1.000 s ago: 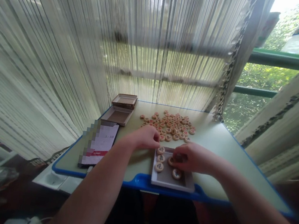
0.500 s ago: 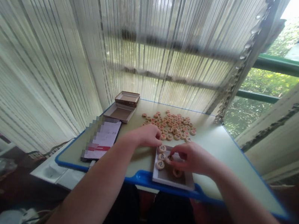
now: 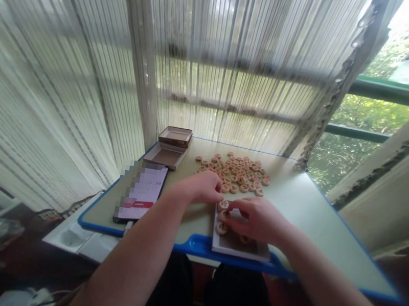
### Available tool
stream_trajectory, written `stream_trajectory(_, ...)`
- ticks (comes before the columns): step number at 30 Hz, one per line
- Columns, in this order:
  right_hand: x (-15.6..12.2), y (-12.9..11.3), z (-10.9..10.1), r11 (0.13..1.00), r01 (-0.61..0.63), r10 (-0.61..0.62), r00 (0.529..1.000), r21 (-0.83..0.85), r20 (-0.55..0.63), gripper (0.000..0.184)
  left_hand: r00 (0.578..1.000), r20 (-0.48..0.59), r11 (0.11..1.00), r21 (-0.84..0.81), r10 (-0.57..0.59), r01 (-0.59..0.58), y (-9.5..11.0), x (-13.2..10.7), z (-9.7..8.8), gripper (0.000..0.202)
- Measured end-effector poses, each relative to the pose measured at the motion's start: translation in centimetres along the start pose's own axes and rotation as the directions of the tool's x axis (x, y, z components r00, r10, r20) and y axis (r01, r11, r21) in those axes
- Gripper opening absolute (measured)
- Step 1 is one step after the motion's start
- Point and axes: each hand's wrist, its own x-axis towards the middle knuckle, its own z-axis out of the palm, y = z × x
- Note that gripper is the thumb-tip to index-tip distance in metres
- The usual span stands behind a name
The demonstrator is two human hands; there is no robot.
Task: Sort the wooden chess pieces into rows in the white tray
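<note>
A shallow white-rimmed box (image 3: 240, 254) lies at the table's near edge with round wooden Chinese chess pieces in it. At the box's far left corner is my left hand (image 3: 205, 186), fingers curled and fingertips against the rim. My right hand (image 3: 256, 218) reaches over the box, its thumb and fingers closed on a Chinese chess piece (image 3: 224, 214) in the left column. One piece (image 3: 223, 205) sits beyond it and another (image 3: 221, 228) on the near side. Part of a further piece (image 3: 245, 239) shows under my right hand, which hides much of the box's inside.
Many loose pieces (image 3: 240, 169) spread over the table (image 3: 295, 219) beyond my hands. Two shallow open boxes (image 3: 167, 156) stand at the far left. A phone (image 3: 143, 192) with a cable lies by my left forearm. Sheer curtains (image 3: 240, 76) hang behind the table.
My right hand has moved slightly left with its piece, from beside the left column to the middle of it. My left hand stays at the box corner. The view has shifted a little.
</note>
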Motion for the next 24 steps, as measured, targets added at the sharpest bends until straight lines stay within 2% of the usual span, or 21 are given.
stream_trajectory(16,-0.20,0.32,0.08,1.000,-0.002,0.002,1.000,0.021,-0.023,0.034,1.000,0.024,1.000,0.013,0.006,-0.006,0.21,-0.06,-0.23,0.022)
stream_trajectory(21,-0.33,0.49,-0.38,0.999,0.011,-0.013,0.998,0.030,0.067,0.019,1.000,0.021,1.000,0.022,-0.011,0.011,0.42,-0.23,-0.29,0.021)
stream_trajectory(24,-0.30,0.40,-0.44,0.998,0.060,-0.063,0.995,0.036,0.083,0.018,1.000,0.016,1.000,0.027,-0.010,0.010,0.43,-0.30,-0.27,0.020)
